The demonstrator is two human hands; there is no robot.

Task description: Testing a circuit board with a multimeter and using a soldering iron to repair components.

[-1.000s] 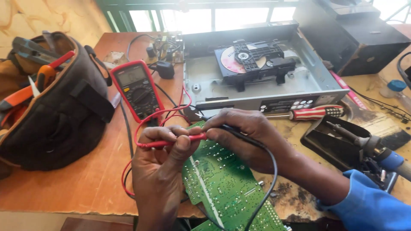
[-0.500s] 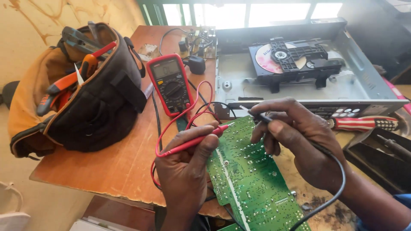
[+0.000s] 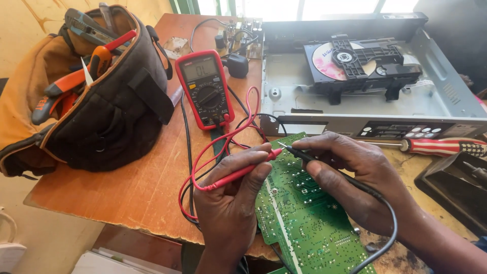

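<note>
Sitting at far left on the wooden surface [image 3: 137, 187], a tool bag [image 3: 96, 106] bristles with pliers beside my red multimeter [image 3: 205, 89]. My left hand [image 3: 231, 208] has its fingers clenched on the red probe [image 3: 238, 172]; my right hand [image 3: 355, 177] pinches the black probe [image 3: 304, 155]. Both tips meet over the green circuit board [image 3: 304, 223], before an opened disc player [image 3: 365, 76].

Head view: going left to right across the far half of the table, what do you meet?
Tool bag with pliers → red multimeter → opened disc player chassis with its disc tray. Nearer, at the right edge, lies a red-striped screwdriver.
</note>
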